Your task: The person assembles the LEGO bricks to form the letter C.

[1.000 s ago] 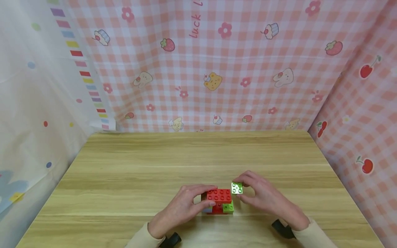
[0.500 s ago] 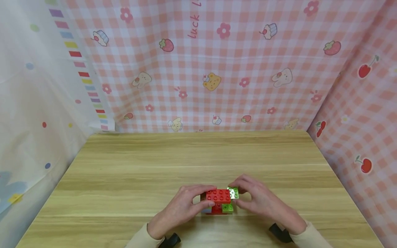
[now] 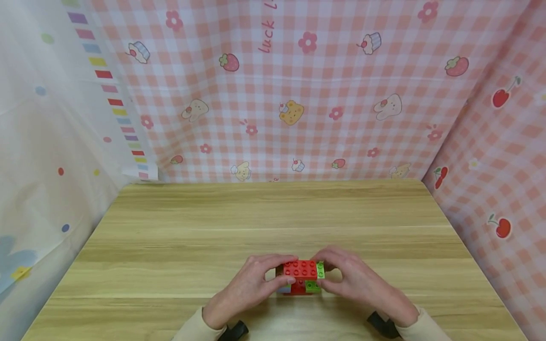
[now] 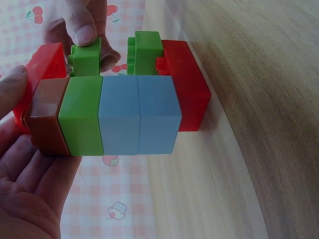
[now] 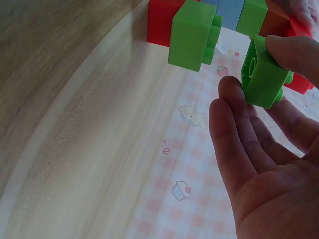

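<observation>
A C-shaped toy brick stack stands near the table's front. Its red base brick carries two blue bricks, a green and a brown brick as a column, topped by a red brick that overhangs rightward. My left hand grips the stack's upper left end between thumb and fingers. Pinched by my right hand is a loose green brick, studs up, partly under the overhang. Below it, another green brick sits on the base's right end, a gap between the two.
The wooden table stretches away behind the stack to a pink checked curtain. A white curtain hangs on the left, another checked one on the right.
My right hand has moved left and slightly nearer, bringing the green brick from beside the red top brick to partly beneath its right end. My left hand keeps its grip in place.
</observation>
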The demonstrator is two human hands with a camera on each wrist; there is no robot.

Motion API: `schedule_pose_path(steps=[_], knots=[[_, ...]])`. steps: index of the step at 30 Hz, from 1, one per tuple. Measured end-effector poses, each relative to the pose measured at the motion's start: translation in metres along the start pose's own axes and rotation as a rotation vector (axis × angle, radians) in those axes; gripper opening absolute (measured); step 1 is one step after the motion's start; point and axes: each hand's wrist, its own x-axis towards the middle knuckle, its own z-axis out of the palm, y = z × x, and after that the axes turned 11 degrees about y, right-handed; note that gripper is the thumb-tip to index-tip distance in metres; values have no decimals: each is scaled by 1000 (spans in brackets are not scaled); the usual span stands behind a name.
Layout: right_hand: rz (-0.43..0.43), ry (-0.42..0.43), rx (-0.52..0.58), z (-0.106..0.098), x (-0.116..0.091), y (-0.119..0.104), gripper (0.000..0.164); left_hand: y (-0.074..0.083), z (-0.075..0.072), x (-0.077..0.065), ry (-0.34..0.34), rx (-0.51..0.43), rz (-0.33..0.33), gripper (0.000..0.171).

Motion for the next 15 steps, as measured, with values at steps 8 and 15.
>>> schedule_pose_path(steps=[8,15], knots=[[39,-31,77,-1,-1,-2,36,1,0,0,-5,0,4,40],[111,-43,208,1,-1,-4,34,1,-1,1,-17,2,-20,41]])
